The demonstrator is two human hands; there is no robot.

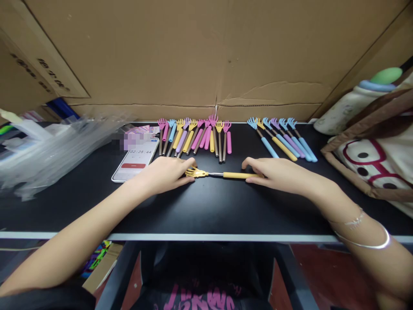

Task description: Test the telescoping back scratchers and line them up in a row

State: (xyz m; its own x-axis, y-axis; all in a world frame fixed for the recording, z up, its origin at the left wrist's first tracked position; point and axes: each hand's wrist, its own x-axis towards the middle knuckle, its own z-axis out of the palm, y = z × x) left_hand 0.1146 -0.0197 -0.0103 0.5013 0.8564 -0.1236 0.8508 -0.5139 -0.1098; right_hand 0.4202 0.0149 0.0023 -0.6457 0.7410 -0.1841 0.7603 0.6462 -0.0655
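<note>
A yellow back scratcher [237, 175] with a short metal rod lies crosswise between my hands, just above or on the black table. My left hand [164, 174] is closed at its claw end, thumb and fingers around the yellow claw. On the other side my right hand [277, 174] pinches the end of the yellow handle. Behind them is a row of back scratchers [193, 137] in pink, blue, yellow and purple, with metal rods and loose-looking handle sleeves beside them. To the right lies a group of back scratchers [284, 137] with coloured handles, mostly blue.
A phone [134, 161] showing a timer lies left of the row. Clear plastic bags [61, 148] cover the table's left side. A bag with a cartoon face [371, 163] and a white bottle [348, 110] stand at right. A cardboard wall [193, 56] closes off the back.
</note>
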